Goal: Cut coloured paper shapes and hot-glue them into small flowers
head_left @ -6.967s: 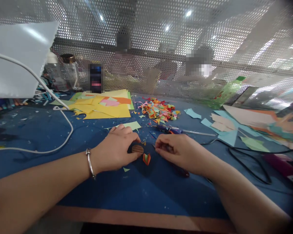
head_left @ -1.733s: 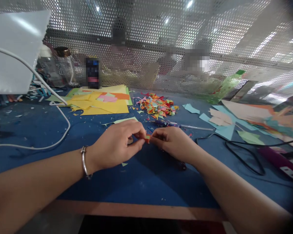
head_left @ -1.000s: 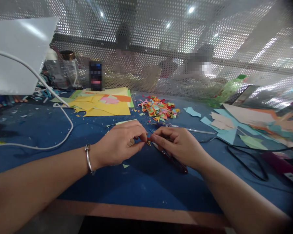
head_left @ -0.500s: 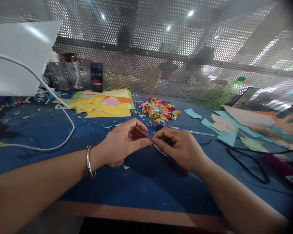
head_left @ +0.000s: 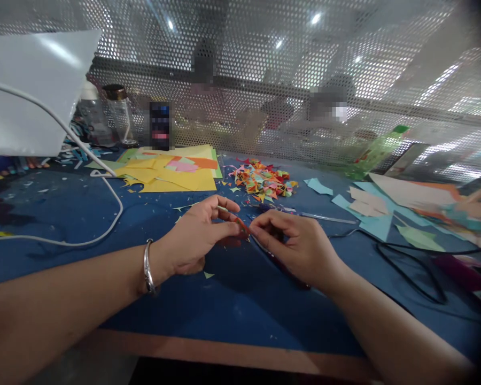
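Note:
A small folded orange paper piece (head_left: 242, 225) is held up between my two hands, just above the blue tabletop. My left hand (head_left: 202, 232) pinches its left side between thumb and a finger; the index finger is raised off it. At its right end, the fingertips of my right hand (head_left: 291, 238) are closed together. Beneath the right hand lies a slim tool with a silvery front part and a dark red handle (head_left: 300, 282), largely covered, so its kind is unclear. A small green paper scrap (head_left: 209, 275) lies below the left hand.
Behind the hands lies a heap of colourful paper bits (head_left: 264, 179). Yellow sheets (head_left: 176, 179) are at the back left, blue and pale sheets (head_left: 377, 211) at the right. A white cable (head_left: 118, 206) and a black cable (head_left: 420, 272) cross the table. A perforated screen (head_left: 240, 96) stands behind.
Seven seconds ago the orange-and-green paper lay on the table beside a brown disc; now both hands hold it up. Lately the left index finger has lifted and the paper has turned between the fingers.

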`<control>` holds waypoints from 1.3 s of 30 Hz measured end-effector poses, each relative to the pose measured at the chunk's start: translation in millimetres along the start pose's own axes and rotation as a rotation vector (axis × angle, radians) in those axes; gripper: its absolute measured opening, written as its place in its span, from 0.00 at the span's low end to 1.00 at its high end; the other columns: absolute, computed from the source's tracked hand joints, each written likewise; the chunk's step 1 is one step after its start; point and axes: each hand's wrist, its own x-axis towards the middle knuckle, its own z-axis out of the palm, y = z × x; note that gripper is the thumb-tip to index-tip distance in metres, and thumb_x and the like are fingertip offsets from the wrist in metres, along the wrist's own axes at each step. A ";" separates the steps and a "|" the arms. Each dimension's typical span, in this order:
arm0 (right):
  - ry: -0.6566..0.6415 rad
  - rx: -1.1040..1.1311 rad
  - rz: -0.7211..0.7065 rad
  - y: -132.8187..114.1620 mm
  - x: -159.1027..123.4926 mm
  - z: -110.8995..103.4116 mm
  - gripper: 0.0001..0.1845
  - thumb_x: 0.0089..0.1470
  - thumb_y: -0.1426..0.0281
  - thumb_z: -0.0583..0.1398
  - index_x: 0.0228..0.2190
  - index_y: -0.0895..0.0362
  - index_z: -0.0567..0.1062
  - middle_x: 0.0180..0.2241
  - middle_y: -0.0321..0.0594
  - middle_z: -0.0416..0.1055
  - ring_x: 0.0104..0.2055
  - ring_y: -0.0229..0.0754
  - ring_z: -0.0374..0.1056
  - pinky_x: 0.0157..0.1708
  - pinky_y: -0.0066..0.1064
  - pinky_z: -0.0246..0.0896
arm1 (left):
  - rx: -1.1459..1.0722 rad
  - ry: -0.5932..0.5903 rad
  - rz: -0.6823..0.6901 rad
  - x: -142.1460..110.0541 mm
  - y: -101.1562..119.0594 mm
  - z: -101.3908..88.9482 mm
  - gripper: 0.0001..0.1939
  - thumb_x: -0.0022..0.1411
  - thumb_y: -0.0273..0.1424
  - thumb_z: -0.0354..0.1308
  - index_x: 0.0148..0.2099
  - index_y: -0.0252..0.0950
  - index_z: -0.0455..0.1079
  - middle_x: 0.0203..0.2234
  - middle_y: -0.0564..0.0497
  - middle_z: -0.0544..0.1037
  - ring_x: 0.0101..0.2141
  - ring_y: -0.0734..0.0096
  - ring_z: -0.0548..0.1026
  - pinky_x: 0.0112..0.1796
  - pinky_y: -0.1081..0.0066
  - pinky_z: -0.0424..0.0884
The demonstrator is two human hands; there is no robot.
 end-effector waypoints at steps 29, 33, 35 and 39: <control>0.033 0.036 -0.022 -4.5 -1.4 3.5 0.08 0.60 0.68 0.59 0.33 0.56 0.77 0.23 0.33 0.72 0.23 0.34 0.65 0.23 0.23 0.58 | 0.249 -0.110 0.123 1.3 -1.4 -7.1 0.08 0.53 0.28 0.65 0.36 0.33 0.70 0.30 0.53 0.75 0.32 0.74 0.73 0.38 0.69 0.67; 0.027 0.031 -0.041 -4.9 -1.5 4.0 0.06 0.60 0.70 0.58 0.34 0.56 0.77 0.24 0.33 0.72 0.23 0.33 0.65 0.23 0.23 0.59 | 0.231 -0.111 0.112 0.1 -0.1 -5.7 0.07 0.55 0.29 0.64 0.36 0.33 0.70 0.30 0.53 0.75 0.32 0.75 0.73 0.37 0.70 0.68; 0.026 0.015 -0.061 -4.7 -1.6 3.4 0.07 0.59 0.71 0.58 0.33 0.56 0.76 0.24 0.33 0.72 0.23 0.33 0.65 0.23 0.23 0.58 | 0.220 -0.110 0.098 0.0 -0.2 -5.3 0.07 0.55 0.29 0.64 0.35 0.33 0.69 0.29 0.53 0.75 0.31 0.75 0.73 0.37 0.70 0.69; 0.025 -0.032 -0.092 -3.7 -1.3 2.7 0.07 0.59 0.72 0.57 0.30 0.56 0.75 0.24 0.33 0.71 0.23 0.33 0.64 0.23 0.23 0.57 | 0.254 -0.101 0.086 0.8 -1.7 -4.7 0.08 0.55 0.30 0.65 0.34 0.33 0.69 0.28 0.53 0.75 0.31 0.75 0.73 0.36 0.71 0.68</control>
